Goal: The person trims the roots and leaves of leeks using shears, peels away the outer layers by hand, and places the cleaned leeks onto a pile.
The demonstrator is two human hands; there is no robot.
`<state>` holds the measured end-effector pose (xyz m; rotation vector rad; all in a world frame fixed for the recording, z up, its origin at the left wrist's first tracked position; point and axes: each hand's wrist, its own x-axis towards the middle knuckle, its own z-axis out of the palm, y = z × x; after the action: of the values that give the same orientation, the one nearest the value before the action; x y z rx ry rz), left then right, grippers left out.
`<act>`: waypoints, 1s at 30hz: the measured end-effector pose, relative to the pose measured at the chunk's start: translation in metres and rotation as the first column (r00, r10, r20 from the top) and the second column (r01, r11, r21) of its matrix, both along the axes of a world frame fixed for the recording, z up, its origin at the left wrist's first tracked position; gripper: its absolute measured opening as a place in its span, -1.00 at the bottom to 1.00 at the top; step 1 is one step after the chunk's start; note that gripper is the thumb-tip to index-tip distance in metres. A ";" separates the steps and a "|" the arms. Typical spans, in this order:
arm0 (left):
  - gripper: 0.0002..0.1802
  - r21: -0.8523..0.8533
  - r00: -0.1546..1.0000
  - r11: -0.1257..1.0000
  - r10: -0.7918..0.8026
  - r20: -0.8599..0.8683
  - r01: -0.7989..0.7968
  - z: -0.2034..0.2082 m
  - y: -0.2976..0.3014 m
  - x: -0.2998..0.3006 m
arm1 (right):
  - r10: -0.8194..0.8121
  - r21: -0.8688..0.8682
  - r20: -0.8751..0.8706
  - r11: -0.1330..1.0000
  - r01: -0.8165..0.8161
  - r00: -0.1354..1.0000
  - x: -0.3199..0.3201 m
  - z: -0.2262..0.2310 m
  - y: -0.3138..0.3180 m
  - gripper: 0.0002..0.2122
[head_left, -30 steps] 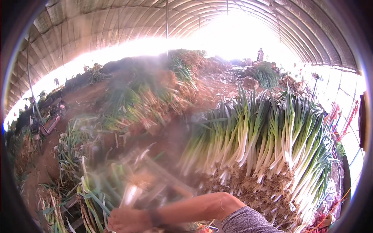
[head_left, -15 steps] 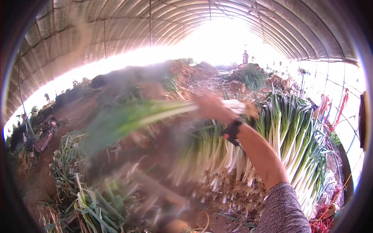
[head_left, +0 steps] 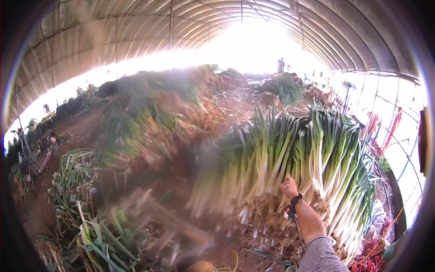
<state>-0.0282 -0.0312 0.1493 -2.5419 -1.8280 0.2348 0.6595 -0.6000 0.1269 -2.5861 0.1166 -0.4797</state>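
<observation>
My right hand [head_left: 289, 187], with a dark band at its wrist, reaches into a large heap of leeks [head_left: 312, 149] on the right. Its fingers are curled round white shanks low in the heap, just above the roots; how many leeks are in the grip is hidden. The green leaves point away from me, and the pale shanks and brown root tufts [head_left: 267, 211] face me. My left hand does not show. A blurred tan and dark shape [head_left: 197, 264] at the lower edge is too unclear to name.
More leeks with brown roots [head_left: 145, 122] lie blurred at the far left. Loose green leaves [head_left: 108, 247] and wilted trimmings [head_left: 72, 190] cover the near left. A brown box [head_left: 270, 99] stands farther back, and a person [head_left: 281, 65] is far off under the arched tunnel roof.
My right hand has come down from mid-air to the heap at the right. The leeks it swung across the view no longer stretch out to the left.
</observation>
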 end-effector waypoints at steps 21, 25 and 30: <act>-0.46 0.233 0.315 0.885 -0.373 0.873 0.402 0.012 -0.105 0.175 | 0.578 0.583 0.811 -0.811 -0.051 0.087 -0.383 0.265 0.330 -0.57; -0.46 -0.121 0.405 0.864 -0.101 0.909 0.488 0.019 -0.112 0.169 | 0.493 0.489 0.870 -0.863 0.126 0.003 -0.404 0.264 0.342 -0.56; -0.37 -0.122 0.333 0.846 -0.069 0.940 0.519 -0.017 -0.112 0.171 | 0.331 0.336 0.941 -0.891 0.304 -0.071 -0.424 0.277 0.352 -0.55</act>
<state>0.1425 -0.1433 0.1324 -3.6843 -1.3749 -1.2323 0.2351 -0.2480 0.4037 0.1990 -1.0452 0.9209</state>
